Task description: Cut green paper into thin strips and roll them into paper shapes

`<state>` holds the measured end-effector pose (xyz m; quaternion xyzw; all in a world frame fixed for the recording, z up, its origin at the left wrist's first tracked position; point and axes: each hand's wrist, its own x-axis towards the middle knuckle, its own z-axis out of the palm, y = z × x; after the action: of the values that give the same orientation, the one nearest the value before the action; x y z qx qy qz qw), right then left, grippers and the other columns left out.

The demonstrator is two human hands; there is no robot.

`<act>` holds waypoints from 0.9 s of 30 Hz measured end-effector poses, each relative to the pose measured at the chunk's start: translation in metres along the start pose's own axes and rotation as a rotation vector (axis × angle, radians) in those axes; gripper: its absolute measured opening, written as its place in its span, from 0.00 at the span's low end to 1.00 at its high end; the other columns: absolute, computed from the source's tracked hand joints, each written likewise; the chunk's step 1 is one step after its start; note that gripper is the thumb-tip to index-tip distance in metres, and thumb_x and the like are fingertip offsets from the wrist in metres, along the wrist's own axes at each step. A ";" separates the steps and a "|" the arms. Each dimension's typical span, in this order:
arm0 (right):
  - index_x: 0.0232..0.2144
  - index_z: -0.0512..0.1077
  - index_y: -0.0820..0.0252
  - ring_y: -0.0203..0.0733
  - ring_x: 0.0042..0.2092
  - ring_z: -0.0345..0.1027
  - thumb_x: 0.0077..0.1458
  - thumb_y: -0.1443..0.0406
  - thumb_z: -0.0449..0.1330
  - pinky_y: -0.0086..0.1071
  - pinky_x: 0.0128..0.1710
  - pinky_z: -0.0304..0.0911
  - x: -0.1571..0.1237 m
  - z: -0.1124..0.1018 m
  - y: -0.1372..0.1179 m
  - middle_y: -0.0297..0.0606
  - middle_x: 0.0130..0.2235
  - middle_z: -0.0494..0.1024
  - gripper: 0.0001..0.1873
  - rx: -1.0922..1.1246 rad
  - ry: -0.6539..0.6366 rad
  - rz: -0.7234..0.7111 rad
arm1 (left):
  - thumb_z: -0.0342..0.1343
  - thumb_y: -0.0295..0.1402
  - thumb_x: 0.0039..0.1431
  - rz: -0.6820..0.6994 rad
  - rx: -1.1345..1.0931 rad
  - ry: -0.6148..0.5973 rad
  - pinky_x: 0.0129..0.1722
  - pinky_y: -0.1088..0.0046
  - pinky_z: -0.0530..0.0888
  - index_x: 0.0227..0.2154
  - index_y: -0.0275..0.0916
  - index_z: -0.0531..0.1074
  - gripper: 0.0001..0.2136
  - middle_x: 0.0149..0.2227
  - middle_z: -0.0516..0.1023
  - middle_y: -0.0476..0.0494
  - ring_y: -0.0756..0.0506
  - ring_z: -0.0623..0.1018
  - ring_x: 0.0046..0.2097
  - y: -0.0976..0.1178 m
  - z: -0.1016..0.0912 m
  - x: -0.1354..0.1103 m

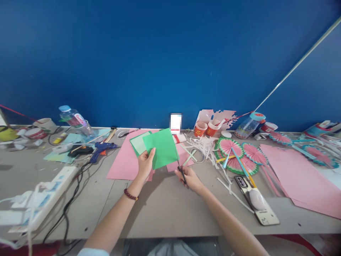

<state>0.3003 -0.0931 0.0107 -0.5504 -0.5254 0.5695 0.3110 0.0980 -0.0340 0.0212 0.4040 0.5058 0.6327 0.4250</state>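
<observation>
A green sheet of paper [163, 147] is pinched at its lower left by my left hand [145, 163], thumb on top. My right hand [190, 179] grips black-handled scissors [182, 174], their blades pointing up along the sheet's right edge. Whether the blades are cutting into the paper I cannot tell. Behind the green sheet shows a paler green piece with a darker green border [138, 142]. Pink paper [122, 163] lies flat on the table beneath both.
White paper strips [204, 145] lie in a heap right of centre, near red paper cups [201, 128]. Pink and green paper fans [231, 149], a phone [262, 206] and pink sheets [301, 170] occupy the right. At left are a power strip [57, 193], a blue glue gun [102, 149] and a plastic bottle [76, 121].
</observation>
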 end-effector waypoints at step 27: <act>0.22 0.60 0.58 0.27 0.13 0.52 0.47 0.45 0.60 0.22 0.12 0.47 0.002 0.000 0.001 0.25 0.15 0.64 0.24 -0.040 0.047 0.005 | 0.63 0.46 0.47 -0.016 0.007 0.004 0.26 0.77 0.66 0.24 0.36 0.73 0.15 0.20 0.69 0.52 0.50 0.70 0.26 0.000 -0.001 0.001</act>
<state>0.2998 -0.0916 0.0089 -0.5711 -0.5278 0.5465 0.3107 0.0971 -0.0337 0.0207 0.4003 0.5122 0.6282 0.4274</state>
